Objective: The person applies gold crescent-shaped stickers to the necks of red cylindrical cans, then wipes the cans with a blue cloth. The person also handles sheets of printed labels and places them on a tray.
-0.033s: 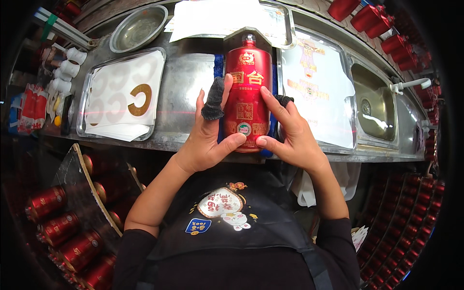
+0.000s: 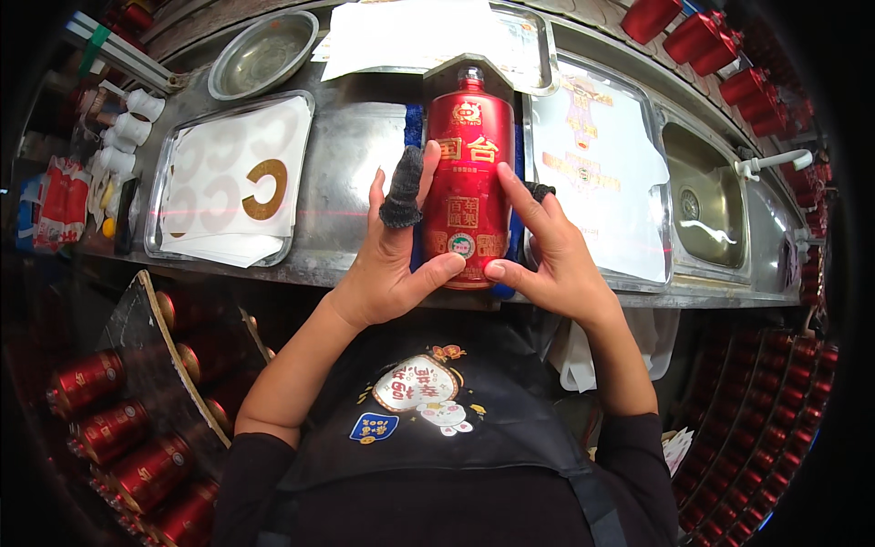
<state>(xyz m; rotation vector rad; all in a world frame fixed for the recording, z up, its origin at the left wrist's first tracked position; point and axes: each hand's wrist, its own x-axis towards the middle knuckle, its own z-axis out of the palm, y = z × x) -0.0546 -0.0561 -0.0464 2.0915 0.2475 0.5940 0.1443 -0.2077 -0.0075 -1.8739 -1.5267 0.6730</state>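
The red bottle (image 2: pixel 469 187), already gold-marked, is grasped between left hand (image 2: pixel 398 251) and right hand (image 2: pixel 558 251); left of it, a gold ring (image 2: pixel 262 210) seems unapplied.

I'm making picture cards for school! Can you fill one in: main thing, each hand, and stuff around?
Main thing: shiny red bottle with gold print, lying face-up, neck pointing away from the person
Left hand: fingers spread, thumb on the bottle's front; black fabric finger cover on one finger
Right hand: fingers spread, index and thumb tips at the bottle's right edge
Left side: rectangular silver metal tray holding white paper with a gold C-shaped piece
Far left: round silver metal bowl
Right side: metal sink, white tap
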